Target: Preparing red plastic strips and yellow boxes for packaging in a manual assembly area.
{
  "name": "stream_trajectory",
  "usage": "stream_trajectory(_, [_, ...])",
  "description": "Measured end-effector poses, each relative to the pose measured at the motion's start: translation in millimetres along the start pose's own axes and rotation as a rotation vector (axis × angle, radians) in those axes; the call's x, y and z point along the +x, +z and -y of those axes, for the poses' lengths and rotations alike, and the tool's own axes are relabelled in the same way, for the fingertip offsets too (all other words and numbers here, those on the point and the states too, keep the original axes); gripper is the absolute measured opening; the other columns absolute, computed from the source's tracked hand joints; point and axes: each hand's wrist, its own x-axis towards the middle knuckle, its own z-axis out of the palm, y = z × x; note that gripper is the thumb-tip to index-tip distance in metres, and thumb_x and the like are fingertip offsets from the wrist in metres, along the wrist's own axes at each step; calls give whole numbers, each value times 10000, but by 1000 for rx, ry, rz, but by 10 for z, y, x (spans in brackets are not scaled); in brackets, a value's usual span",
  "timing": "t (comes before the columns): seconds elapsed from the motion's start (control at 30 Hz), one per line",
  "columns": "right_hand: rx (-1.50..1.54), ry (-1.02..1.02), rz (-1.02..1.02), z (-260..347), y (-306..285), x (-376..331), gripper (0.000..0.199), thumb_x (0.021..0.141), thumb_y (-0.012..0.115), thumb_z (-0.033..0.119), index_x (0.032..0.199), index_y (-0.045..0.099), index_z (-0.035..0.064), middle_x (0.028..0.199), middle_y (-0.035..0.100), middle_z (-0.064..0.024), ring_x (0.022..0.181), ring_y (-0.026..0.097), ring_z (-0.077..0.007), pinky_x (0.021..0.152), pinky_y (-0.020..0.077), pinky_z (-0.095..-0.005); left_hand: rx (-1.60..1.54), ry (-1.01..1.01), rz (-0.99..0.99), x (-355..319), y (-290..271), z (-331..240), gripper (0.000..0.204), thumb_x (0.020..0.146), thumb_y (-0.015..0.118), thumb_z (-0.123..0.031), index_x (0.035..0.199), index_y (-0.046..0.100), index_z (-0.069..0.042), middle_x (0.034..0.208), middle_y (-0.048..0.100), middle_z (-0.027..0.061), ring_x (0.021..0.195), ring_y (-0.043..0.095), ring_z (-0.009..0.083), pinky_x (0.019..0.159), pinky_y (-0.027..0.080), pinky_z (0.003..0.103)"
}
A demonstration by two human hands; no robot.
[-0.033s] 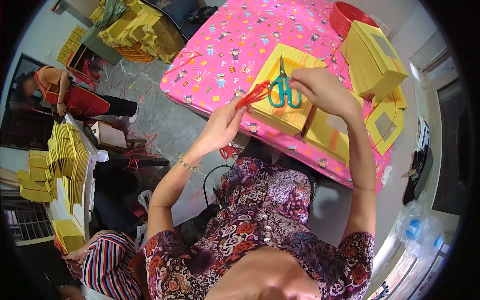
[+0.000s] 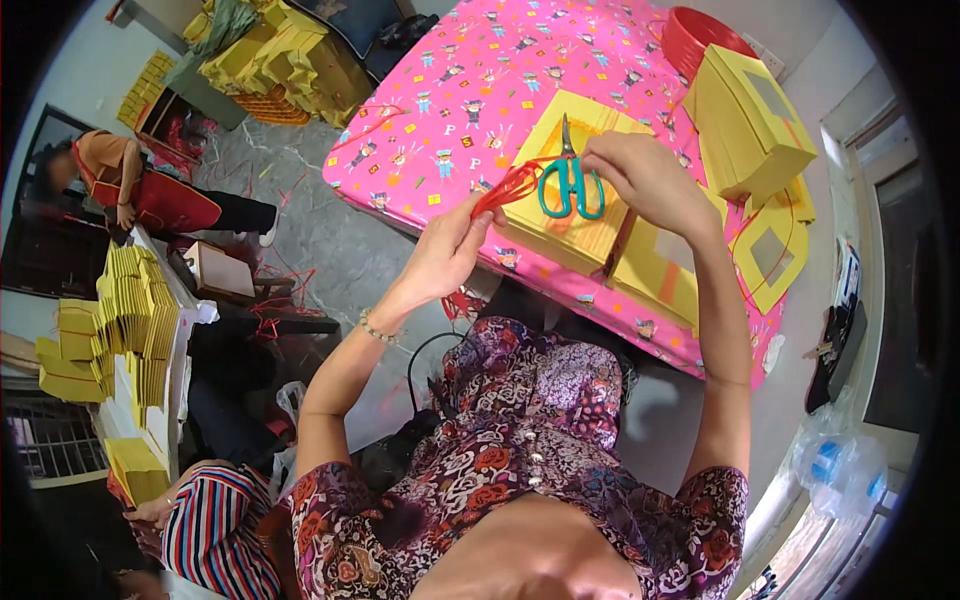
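Observation:
My left hand (image 2: 448, 248) is closed around a looped bunch of red string (image 2: 510, 190), just off the table's near edge. Thin red strands run from the bunch toward the scissors (image 2: 571, 190), which have teal handles and blades pointing away from me. They lie over a stack of flat yellow card pieces (image 2: 560, 240). Right of the handles, my right hand (image 2: 648, 182) is closed with fingertips pinched together. What the fingertips hold, if anything, is too small to make out.
A pink patterned cloth (image 2: 440, 130) covers the table. More yellow card bundles (image 2: 745, 140) and a red coil (image 2: 700, 40) sit at the right. At left, a co-worker (image 2: 130, 185) stands by a table stacked with yellow pieces (image 2: 135, 310); another person in stripes (image 2: 220, 525) sits nearby.
The red loops by my left hand have shifted slightly. Both hands stay in nearly the same place, and the scissors have barely moved.

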Motion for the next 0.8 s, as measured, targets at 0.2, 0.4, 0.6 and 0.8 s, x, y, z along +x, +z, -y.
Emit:
stream_trajectory(0.2, [426, 84, -291, 69, 458, 144, 317, 968, 501, 249, 1084, 614, -24, 919, 602, -44, 928, 607, -131, 756, 491, -276, -254, 78, -161, 169, 260, 77, 243, 1005, 378, -197, 1086, 535, -30, 624, 372, -22, 562, 360, 67, 514, 313, 255])
stream_trajectory(0.4, [962, 150, -462, 417, 948, 341, 321, 990, 471, 248, 1126, 603, -11, 1035, 554, 1, 957, 550, -81, 802, 458, -254, -369, 96, -312, 341, 520, 71, 339, 1003, 375, -183, 1299, 453, -37, 638, 442, 4, 561, 407, 78, 506, 338, 255])
stream_trajectory(0.6, [1067, 80, -568, 514, 1165, 405, 314, 989, 460, 242, 1125, 549, -26, 1035, 562, -104, 964, 535, -160, 845, 420, -299, -169, 257, -482, 326, 483, 22, 287, 975, 419, -126, 1235, 481, -22, 851, 470, 93, 775, 481, 190, 684, 415, 301])
stream_trajectory(0.8, [330, -208, -616, 776, 1078, 326, 403, 958, 471, 362, 1162, 543, 22, 1047, 587, -155, 1012, 561, -329, 877, 424, -364, -465, 309, -621, 112, 28, -521, 200, 997, 445, -232, 1049, 506, -49, 882, 517, 15, 710, 450, 95, 664, 399, 253])
